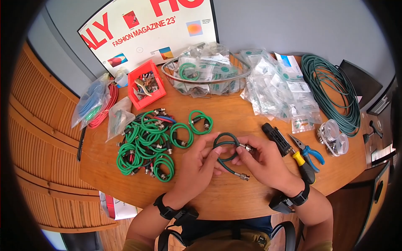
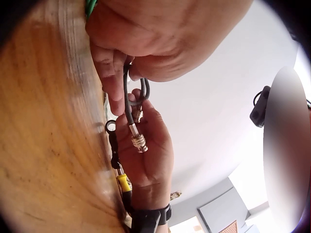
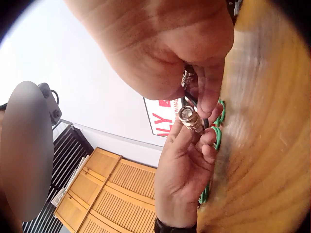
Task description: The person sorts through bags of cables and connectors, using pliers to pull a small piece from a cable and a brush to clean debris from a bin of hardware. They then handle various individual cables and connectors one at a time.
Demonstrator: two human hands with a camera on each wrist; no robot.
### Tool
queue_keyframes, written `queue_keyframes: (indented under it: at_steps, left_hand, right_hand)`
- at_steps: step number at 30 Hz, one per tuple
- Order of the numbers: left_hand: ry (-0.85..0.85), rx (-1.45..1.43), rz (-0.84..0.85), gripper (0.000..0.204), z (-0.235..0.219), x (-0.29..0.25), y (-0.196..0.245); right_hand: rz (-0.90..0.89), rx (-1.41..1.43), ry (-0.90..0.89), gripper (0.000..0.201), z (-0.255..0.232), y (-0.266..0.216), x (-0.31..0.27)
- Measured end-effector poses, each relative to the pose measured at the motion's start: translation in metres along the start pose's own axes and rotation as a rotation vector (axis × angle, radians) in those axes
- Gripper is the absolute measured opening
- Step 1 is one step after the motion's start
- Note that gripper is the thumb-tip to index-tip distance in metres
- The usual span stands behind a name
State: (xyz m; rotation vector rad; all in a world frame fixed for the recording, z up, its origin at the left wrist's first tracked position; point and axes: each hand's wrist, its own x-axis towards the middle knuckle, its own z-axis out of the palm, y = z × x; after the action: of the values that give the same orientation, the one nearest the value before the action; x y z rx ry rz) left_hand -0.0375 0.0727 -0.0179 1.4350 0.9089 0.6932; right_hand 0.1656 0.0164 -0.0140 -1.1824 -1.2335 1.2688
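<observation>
A short dark green cable [image 1: 226, 169] is coiled into a loop between both hands, above the front middle of the table. My left hand [image 1: 198, 164] pinches the loop's left side between thumb and fingers. On the right side, my right hand [image 1: 264, 163] grips the coil close to one metal connector [image 1: 247, 147]. The other metal connector [image 1: 242, 177] hangs free below the loop; the left wrist view shows this connector [image 2: 139, 142] in front of the right palm, and the right wrist view shows a connector [image 3: 189, 118] before the left hand's fingers.
Coiled green cables [image 1: 144, 142] lie left of the hands. Behind stand a red bin [image 1: 161, 86] and a wire basket [image 1: 205, 82] of plastic bags. To the right are a black tool [image 1: 276, 139], blue-handled pliers [image 1: 309, 154], a yellow-black tool [image 1: 304, 167], containers [image 1: 333, 138] and a large cable coil [image 1: 331, 94].
</observation>
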Motion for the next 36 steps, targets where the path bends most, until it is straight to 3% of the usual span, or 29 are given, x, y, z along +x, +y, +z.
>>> queue_keyframes:
  at_steps: [7, 14, 16, 23, 28, 36]
  left_hand:
    - [-0.005, -0.094, -0.059, 0.016, 0.000, -0.001, 0.006]
    - [-0.029, -0.121, -0.054, 0.042, 0.004, -0.007, 0.013]
    - [-0.138, 0.040, -0.017, 0.051, 0.001, -0.005, 0.006]
    - [-0.089, -0.053, 0.046, 0.040, 0.005, -0.004, 0.004]
    - [-0.069, -0.099, -0.029, 0.028, 0.004, -0.006, 0.006]
    - [-0.028, -0.173, -0.008, 0.032, 0.006, -0.005, 0.005]
  right_hand:
    - [-0.063, -0.084, 0.013, 0.029, -0.003, 0.008, -0.001]
    - [-0.008, -0.169, -0.014, 0.027, -0.010, 0.004, 0.001]
    - [-0.034, -0.215, -0.030, 0.026, -0.013, 0.005, 0.001]
    - [0.003, -0.144, -0.084, 0.030, -0.010, 0.004, 0.001]
    - [0.061, -0.058, -0.145, 0.031, -0.008, -0.002, 0.000]
    - [0.063, 0.104, -0.122, 0.036, -0.014, 0.005, 0.004]
